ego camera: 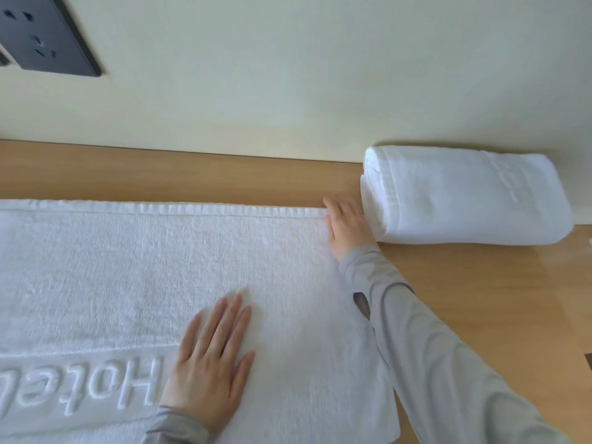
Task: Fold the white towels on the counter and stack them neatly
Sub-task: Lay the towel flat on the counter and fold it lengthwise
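Observation:
A large white towel (128, 277) with raised "Hotel" lettering lies spread flat on the wooden counter (464, 299). My left hand (211, 357) presses flat on it near the front, fingers straight. My right hand (346, 225) rests at the towel's far right corner, palm down, fingers extended along the hem; whether it pinches the edge is not visible. A folded white towel (464, 197) sits at the back right against the wall, just right of my right hand.
A pale wall (288, 75) rises behind the counter. A dark socket panel (41, 36) is mounted on it at the upper left. Bare wood shows to the right of the spread towel and in the strip behind it.

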